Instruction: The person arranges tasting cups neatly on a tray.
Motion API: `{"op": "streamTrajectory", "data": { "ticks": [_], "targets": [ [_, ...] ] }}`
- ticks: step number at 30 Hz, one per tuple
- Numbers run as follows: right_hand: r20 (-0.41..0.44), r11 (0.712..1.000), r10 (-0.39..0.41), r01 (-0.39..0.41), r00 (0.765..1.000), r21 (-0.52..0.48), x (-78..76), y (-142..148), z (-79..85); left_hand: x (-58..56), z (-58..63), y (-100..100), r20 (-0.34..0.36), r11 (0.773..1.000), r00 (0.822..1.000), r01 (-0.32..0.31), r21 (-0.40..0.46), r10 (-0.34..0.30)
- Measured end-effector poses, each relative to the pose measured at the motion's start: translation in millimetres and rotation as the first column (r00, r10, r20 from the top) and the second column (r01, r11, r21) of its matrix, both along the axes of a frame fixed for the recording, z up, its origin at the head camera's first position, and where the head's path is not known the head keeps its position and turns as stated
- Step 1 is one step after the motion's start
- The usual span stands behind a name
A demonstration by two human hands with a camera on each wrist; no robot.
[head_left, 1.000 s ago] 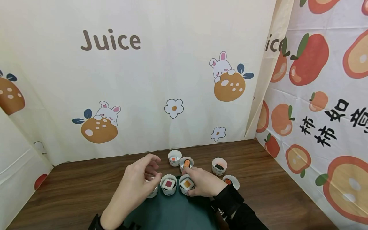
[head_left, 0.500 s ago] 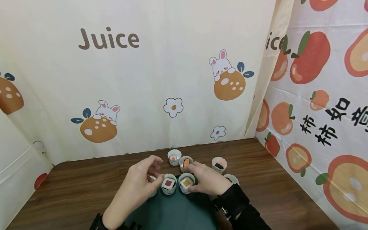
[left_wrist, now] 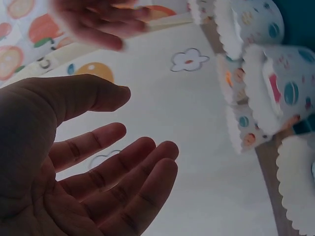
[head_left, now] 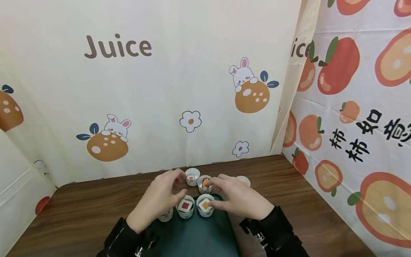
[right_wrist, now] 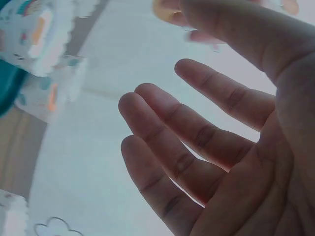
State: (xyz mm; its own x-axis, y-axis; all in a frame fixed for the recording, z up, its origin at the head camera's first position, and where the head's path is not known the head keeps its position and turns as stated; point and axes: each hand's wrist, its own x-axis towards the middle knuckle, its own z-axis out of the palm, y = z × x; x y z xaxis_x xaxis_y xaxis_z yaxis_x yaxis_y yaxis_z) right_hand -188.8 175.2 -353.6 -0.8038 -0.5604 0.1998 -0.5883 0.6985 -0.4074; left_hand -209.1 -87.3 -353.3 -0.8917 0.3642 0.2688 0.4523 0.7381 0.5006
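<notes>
In the head view, the person's left hand [head_left: 160,199], just left of the lower centre of the frame, holds nothing; its fingers are released and loosely bent, as the left wrist view also shows. The person's right hand [head_left: 243,198], right of the lower centre, is likewise released, its fingers spread in the right wrist view with nothing between them. Between the 2 hands, at the upper edge of a dark green tray [head_left: 192,237], stand a cup with a yellow-centred piece [head_left: 205,211] and, just left of it, a cup with a red-centred piece [head_left: 185,213], both upright. The right thumb overlaps the rim of the yellow-centred piece's cup; whether it touches cannot be told. A partly hidden cup [head_left: 166,216] sits under the left hand, farther left. Higher in the frame, on the brown wooden table [head_left: 70,208], are a cup with a small orange bit [head_left: 192,182] and a cup with an orange piece [head_left: 204,190], near each other, while a pinkish cup rim [head_left: 244,180] shows behind the right hand. A cream cloth [head_left: 154,89] printed "Juice" fills the upper frame; a fruit-print cloth [head_left: 348,150] covers the right side.
</notes>
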Motion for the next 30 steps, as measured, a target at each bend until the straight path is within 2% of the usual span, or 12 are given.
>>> {"op": "streamTrajectory", "data": {
  "ticks": [4,9,13,18,24,30],
  "targets": [
    [0.003,1.0,-0.014,0.014,1.0,-0.013,8.5,3.5,8.8,-16.2,-4.4,4.7,0.018,0.997,1.0,-0.011,-0.074,0.013],
    [-0.032,1.0,-0.011,0.011,0.999,-0.016,15.2,5.3,15.1,-36.7,-12.0,10.3,0.065,0.989,0.998,-0.016,-0.148,0.026],
    [-0.037,0.999,0.008,-0.01,0.999,-0.039,18.0,6.3,18.7,-53.3,-16.4,14.7,0.096,0.984,0.995,-0.01,-0.179,0.027],
    [-0.03,0.997,0.025,-0.027,0.999,-0.07,21.5,8.2,23.0,-72.6,-18.7,20.4,0.1,0.978,0.995,0.002,-0.206,0.019],
    [-0.057,0.997,0.042,-0.045,0.998,-0.062,25.2,9.2,25.9,-91.8,-19.2,29.9,0.081,0.965,0.996,-0.005,-0.264,0.027],
    [-0.046,0.995,0.06,-0.064,0.997,-0.082,27.5,10.6,29.2,-105.6,-23.1,36.0,0.134,0.947,0.99,0.01,-0.322,0.035]
  ]
}}
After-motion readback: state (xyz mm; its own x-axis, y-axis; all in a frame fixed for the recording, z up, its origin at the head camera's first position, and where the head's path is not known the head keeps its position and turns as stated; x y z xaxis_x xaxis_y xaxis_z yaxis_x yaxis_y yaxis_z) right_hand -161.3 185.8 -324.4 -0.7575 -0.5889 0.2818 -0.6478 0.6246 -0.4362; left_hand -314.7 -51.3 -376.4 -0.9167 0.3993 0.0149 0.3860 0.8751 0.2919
